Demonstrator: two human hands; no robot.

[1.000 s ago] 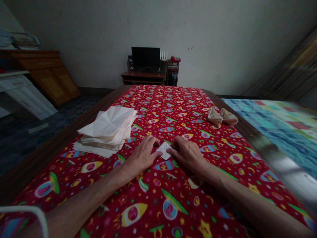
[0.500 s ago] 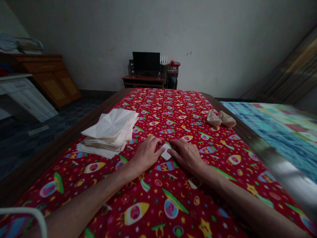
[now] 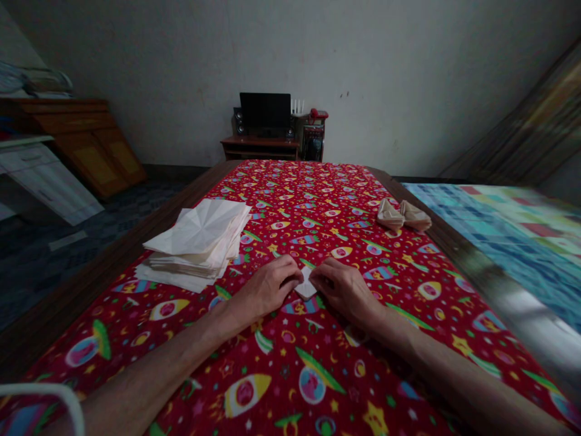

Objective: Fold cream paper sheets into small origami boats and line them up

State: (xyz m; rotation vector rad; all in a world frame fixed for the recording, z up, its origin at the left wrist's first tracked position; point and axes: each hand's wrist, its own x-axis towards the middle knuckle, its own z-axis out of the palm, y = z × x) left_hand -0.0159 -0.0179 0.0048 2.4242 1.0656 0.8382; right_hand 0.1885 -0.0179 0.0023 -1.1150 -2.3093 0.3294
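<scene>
A small folded piece of white paper (image 3: pixel 306 288) lies on the red patterned tablecloth (image 3: pixel 272 345), between my two hands. My left hand (image 3: pixel 275 281) pinches its left edge, thumb and fingers brought together. On the opposite edge, my right hand (image 3: pixel 341 284) pinches the paper in the same way. The fingertips cover both sides of the paper, so only its middle and lower corner show. Left of my hands sits a stack of creased paper sheets (image 3: pixel 200 227), the top one marked with fold lines radiating from its middle.
Two bundles of folded paper (image 3: pixel 403 215) rest near the table's right edge. A white cable or tube (image 3: pixel 54 387) curves at the lower left. Beyond the table stand a monitor (image 3: pixel 265 112) and a red telephone (image 3: pixel 318 113). A bed (image 3: pixel 490 224) lies to the right.
Both hands have changed their hold: the thumbs lay on top of the paper and are now drawn in against the fingers at its edges. The view has shifted slightly.
</scene>
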